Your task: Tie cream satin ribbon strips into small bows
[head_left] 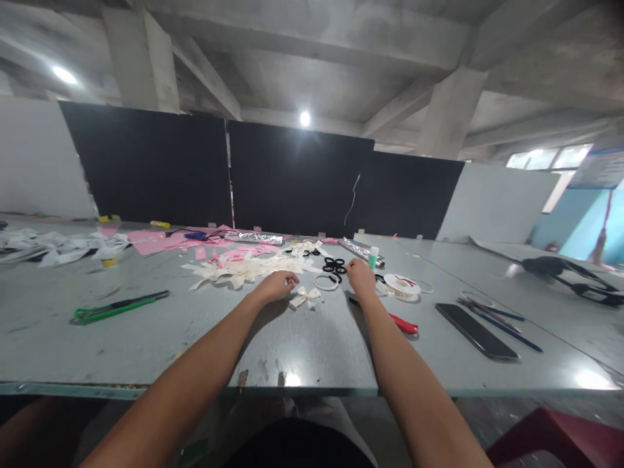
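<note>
A grey, scuffed worktop [302, 354] carries everything. Just beside the left fingers [291, 277], on the near side, lies a cream bow [305, 298]; between both sets of fingers sit a pale ring [324, 288] and black loops [334, 265], probably scissor handles, though they are small here. Beyond and left of the left fingers spread cream strips [238, 271] and pink pieces [156, 241]; well left lies a green-handled tool [114, 309]. Right of the right fingers [351, 266] are a ribbon spool [402, 286], a red-handled tool [403, 324] and, farther out, a dark phone [476, 330].
</note>
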The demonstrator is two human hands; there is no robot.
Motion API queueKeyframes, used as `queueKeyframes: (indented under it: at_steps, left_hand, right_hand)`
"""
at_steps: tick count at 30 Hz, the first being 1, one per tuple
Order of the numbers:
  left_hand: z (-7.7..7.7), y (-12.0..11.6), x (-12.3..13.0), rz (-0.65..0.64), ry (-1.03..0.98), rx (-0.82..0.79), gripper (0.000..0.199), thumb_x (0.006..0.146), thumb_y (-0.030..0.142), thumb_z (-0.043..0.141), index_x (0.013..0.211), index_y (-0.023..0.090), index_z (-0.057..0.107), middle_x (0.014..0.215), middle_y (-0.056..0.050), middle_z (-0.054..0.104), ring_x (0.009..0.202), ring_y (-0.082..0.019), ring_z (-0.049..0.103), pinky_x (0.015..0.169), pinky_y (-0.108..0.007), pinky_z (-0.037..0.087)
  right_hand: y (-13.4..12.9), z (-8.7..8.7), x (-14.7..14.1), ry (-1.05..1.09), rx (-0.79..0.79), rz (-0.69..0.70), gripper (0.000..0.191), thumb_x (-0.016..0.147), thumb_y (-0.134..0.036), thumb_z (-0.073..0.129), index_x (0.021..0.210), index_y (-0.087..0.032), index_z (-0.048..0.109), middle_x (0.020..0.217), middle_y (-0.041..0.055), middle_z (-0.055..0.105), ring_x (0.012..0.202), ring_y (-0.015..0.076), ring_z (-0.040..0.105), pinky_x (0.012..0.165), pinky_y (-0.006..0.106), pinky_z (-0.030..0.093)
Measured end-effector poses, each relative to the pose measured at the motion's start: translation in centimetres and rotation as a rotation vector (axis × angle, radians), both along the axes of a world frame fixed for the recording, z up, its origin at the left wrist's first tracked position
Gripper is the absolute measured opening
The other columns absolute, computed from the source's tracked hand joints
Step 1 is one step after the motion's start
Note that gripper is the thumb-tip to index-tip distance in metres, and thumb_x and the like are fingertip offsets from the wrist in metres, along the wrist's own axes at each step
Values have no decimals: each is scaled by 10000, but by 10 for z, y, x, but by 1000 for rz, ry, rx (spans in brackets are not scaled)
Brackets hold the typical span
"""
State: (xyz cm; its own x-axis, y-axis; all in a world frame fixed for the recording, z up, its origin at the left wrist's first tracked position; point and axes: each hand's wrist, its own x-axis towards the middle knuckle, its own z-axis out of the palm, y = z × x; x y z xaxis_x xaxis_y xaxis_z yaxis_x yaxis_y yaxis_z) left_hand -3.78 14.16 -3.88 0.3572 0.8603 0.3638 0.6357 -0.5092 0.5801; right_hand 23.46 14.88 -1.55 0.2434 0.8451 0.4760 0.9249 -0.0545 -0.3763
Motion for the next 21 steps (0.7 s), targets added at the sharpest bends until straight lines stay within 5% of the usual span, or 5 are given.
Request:
queueKeyframes:
  at_steps: [7,16,21]
  left_hand:
    - [2,-3,6,3,22,-13,257,746,216,541,930,185,718,765,-39,655,678,-161,547,637,-242,368]
    - [-1,0,2,103,101,1,262,772,231,532,975,208,695,862,-39,661,753,-163,583,687,-241,410]
    - [-4,2,4,58,97,40,295,742,173,521,981,214,689,927,-36,655,756,-154,569,708,-244,413]
  right_hand:
    - [5,-14,11,-120,-225,0,325,813,-206,498,1074,-224,690,1112,165,624,1025,279,575,808,344,408]
    - [4,-13,-3,-166,-225,67,355,851,-243,454,1133,-286,665,1176,140,585,1086,302,520,869,389,394]
    - [5,-14,-10,-225,-314,276,303,780,-252,556,1036,-285,714,1136,109,603,1082,301,506,863,364,394]
